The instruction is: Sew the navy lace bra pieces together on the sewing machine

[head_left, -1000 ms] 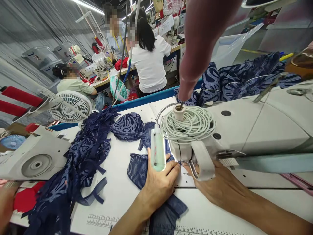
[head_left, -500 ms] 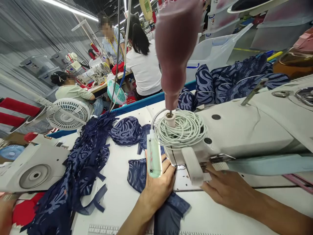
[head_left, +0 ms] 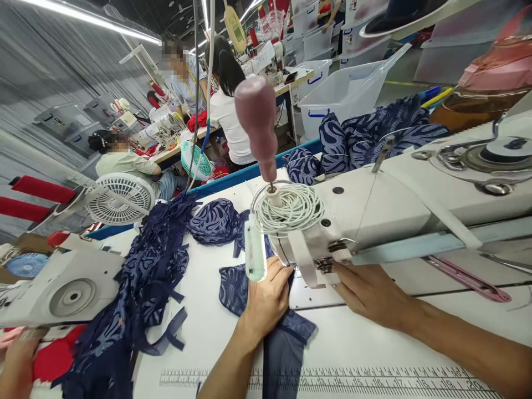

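Observation:
My left hand [head_left: 266,299] lies flat, fingers together, on a navy patterned lace piece [head_left: 233,285] just left of the needle area of a white sewing machine [head_left: 399,205]. My right hand [head_left: 369,291] rests palm down on the table under the machine arm, its fingertips hidden behind the presser-foot guard [head_left: 303,257]. A small lamp tube [head_left: 254,252] hangs over my left hand. A coil of white cable [head_left: 291,208] sits on the machine head below a pinkish handle [head_left: 257,122].
A long heap of navy lace pieces [head_left: 141,282] lies at the left, more [head_left: 374,133] behind the machine. A white fan [head_left: 120,197], a second machine [head_left: 62,282] and another person's hand [head_left: 16,363] are at the left. Three people sit at benches behind. A ruler strip [head_left: 332,379] marks the table's front.
The view has pulled back and tilted, so the machine and handle sit further left and higher. Both hands have stayed on the fabric and table by the needle.

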Motion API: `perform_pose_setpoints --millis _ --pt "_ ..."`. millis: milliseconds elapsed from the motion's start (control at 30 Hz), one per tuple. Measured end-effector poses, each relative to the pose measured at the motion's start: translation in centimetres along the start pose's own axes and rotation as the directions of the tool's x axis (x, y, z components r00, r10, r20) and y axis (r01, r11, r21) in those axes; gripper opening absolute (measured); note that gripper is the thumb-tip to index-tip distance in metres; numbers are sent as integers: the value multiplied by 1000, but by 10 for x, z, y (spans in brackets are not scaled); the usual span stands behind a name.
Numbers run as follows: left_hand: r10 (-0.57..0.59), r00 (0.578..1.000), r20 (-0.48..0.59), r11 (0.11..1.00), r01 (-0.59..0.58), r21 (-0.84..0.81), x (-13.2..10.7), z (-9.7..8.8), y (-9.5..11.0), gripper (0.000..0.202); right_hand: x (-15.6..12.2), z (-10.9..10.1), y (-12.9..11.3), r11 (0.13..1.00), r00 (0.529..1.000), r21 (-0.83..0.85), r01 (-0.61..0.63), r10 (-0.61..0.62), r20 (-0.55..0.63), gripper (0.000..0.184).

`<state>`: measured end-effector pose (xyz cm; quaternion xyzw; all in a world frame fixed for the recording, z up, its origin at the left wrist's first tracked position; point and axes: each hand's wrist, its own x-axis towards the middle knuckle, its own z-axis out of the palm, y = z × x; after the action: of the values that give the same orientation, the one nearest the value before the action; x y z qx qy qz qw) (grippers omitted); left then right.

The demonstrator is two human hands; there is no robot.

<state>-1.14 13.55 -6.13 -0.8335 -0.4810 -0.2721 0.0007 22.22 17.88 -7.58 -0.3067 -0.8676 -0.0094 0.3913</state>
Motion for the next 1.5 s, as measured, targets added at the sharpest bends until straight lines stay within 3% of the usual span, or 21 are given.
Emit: perform_pose_setpoints --millis 100,267,400,533,633,733,867,967,1033,1133,1233,1333,1400,1500 --pt "-132 991 20 990 133 -51 2 6 -2 24 -1 2 0 997 997 -27 74 -75 -18 21" --pt "-391 919 48 915 394 -84 4 9 -4 22 2 1 -1 990 991 -43 132 -133 -24 22" --pt "-599 798 67 766 596 -240 -5 -17 -4 17 6 -3 -4 970 968 -56 234 -238 -76 23" --pt "-689 686 234 539 701 -466 -25 -57 5 24 2 1 -8 940 936 3 342 -341 -86 29" --pt "-694 632 346 385 731 -564 -39 -75 16 29 3 2 -26 950 977 228 211 -213 -16 27" --pt "-685 611 398 290 729 -620 -47 -80 27 30 15 -2 -55 882 984 457 -118 40 176 21" --pt "-665 614 426 222 706 -672 -49 -79 38 30 30 1 -82 724 874 519 -454 250 416 29" --pt "-650 634 419 235 692 -683 -50 -80 43 25 30 10 -87 594 784 542 -595 280 554 34" --pt "-636 663 396 287 679 -676 -51 -81 46 21 30 13 -87 491 750 582 -648 275 602 37" --pt "-605 720 340 406 646 -646 -54 -81 47 15 31 11 -88 412 726 605 -681 274 630 41" --pt "-571 781 254 544 591 -596 -55 -79 46 9 30 4 -91 471 742 584 -661 298 600 41" --pt "-585 799 134 623 550 -556 -53 -83 46 8 25 0 -97 528 737 517 -674 439 513 39" --pt "-586 809 43 671 515 -533 -51 -89 48 8 20 -2 -104 457 705 536 -709 478 524 42" --pt "-527 850 -16 743 451 -495 -48 -100 55 7 20 -3 -120 222 704 671 -707 311 639 43"
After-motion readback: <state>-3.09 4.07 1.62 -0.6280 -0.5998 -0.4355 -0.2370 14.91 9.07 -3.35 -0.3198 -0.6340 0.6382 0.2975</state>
